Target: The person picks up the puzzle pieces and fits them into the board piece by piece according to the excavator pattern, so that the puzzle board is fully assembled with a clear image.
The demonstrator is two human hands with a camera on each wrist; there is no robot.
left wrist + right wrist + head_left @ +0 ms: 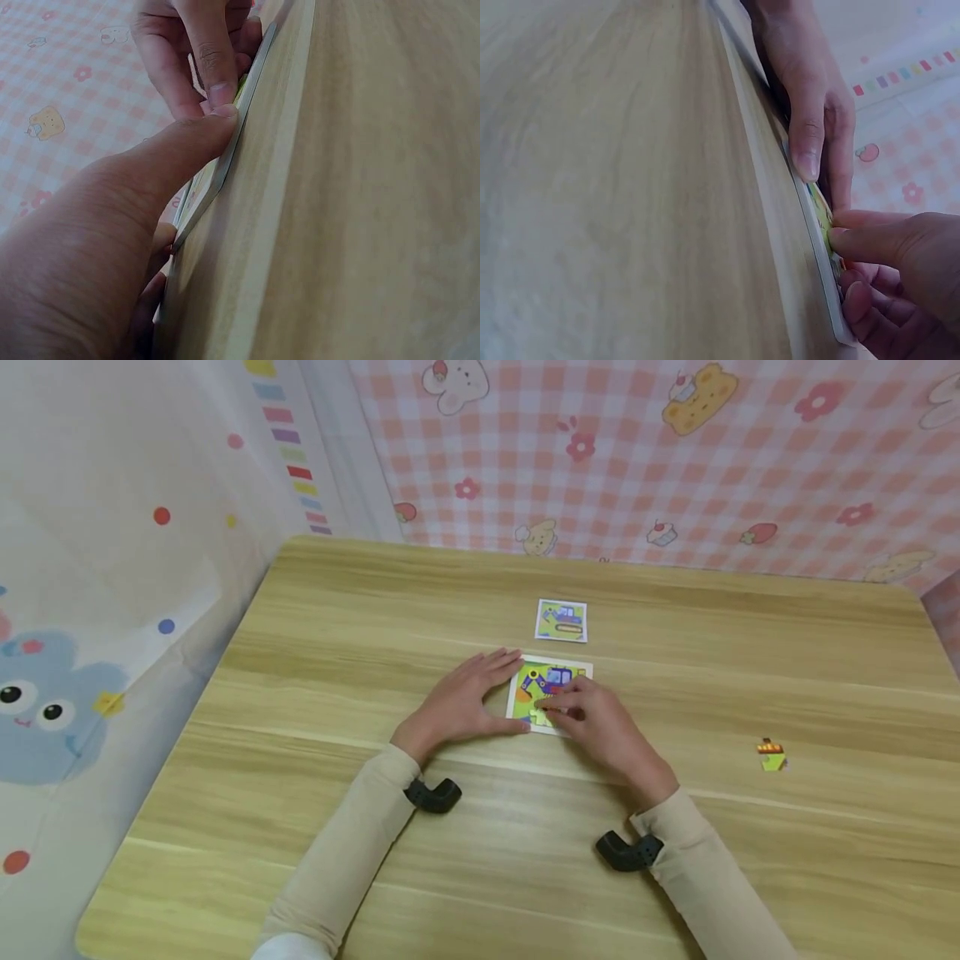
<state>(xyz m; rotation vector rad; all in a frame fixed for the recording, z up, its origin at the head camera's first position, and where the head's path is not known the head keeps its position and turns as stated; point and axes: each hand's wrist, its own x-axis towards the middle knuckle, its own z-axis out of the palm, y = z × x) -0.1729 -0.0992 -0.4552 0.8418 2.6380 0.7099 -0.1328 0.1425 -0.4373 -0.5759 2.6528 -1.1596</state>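
Note:
A square jigsaw puzzle board (512, 700) with a white border shows a blue excavator on yellow-green, partly hidden by the right hand. My left hand (467, 700) lies along its left side, thumb on the near edge and straight fingers at the far left corner. In the right wrist view, the left thumb presses the board's edge (819, 247). Over the lower middle of the board, my right hand (600, 727) pinches a yellow-green puzzle piece (538, 717) between thumb and fingers. Fingertips cover much of that piece, so whether it sits flat I cannot tell.
Behind the board lies a smaller square card (561, 621) with a similar excavator picture. Off to the right, a loose yellow, orange and green piece or small cluster (772, 756) rests on the wooden table (480, 877). A pink checked cloth (630, 468) hangs beyond the far edge.

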